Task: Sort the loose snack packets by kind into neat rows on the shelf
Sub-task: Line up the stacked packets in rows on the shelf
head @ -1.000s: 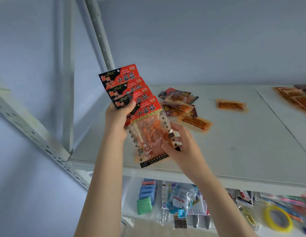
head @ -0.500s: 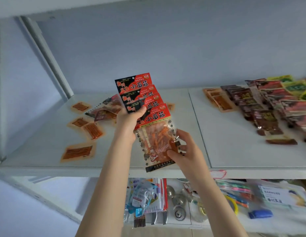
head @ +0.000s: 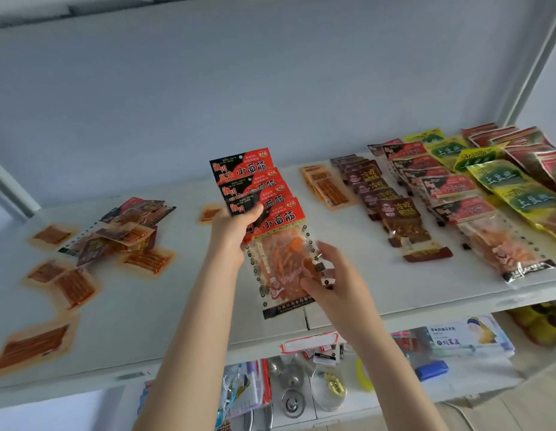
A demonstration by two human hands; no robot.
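Right now your left hand (head: 231, 227) grips a fan of 4 red-and-black packets (head: 258, 178), thumb clamped across their headers, held up above the front of the white shelf (head: 183, 309). Each header reads 小面筋 in black on red; the small round badge at the top corner is too fine to read. Your right hand (head: 332, 281) pinches the lower right edge of the front packet (head: 279, 259), whose clear window shows orange-red strips inside.

On the shelf to your right lie sorted rows: flat orange packets (head: 328, 188), dark brown packets (head: 391, 209) marked 冷吃, a red row (head: 450, 188) with the same 小面筋 header, yellow-green packets (head: 503, 178) whose label begins 土豆, and far red packets (head: 525, 144) at the end. To your left a loose pile (head: 127, 231) of mixed packets lies with scattered singles (head: 74, 287) of the flat orange kind around it.
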